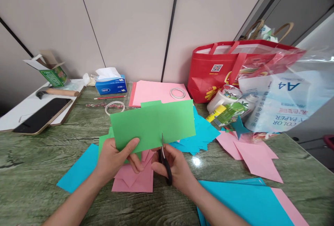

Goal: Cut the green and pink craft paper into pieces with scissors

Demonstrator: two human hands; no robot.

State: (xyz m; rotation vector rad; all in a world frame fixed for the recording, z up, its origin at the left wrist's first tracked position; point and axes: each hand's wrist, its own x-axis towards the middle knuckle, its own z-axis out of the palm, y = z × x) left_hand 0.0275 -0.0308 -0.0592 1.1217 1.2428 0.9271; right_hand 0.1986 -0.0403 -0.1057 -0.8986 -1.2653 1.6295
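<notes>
A green paper strip (146, 125) is pinched at its lower left between the thumb and fingers of my left hand (118, 160). My right hand (174, 168) grips a pair of black-handled scissors (167, 170). The blades meet the lower edge of the green paper, right of its middle, and point upward. Under my hands lie pink paper pieces (130, 184), with a blue sheet (78, 168) to their left. More green paper shows behind my left hand. Behind the strip, to the right, blue pieces (202, 132) are heaped.
At the back are a tissue box (111, 86), a pink paper stack (153, 90), tape rolls (114, 107) and a red bag (208, 76). A phone (43, 116) and hammer (60, 92) lie left. Pink pieces (258, 156) and blue sheets (235, 198) lie right.
</notes>
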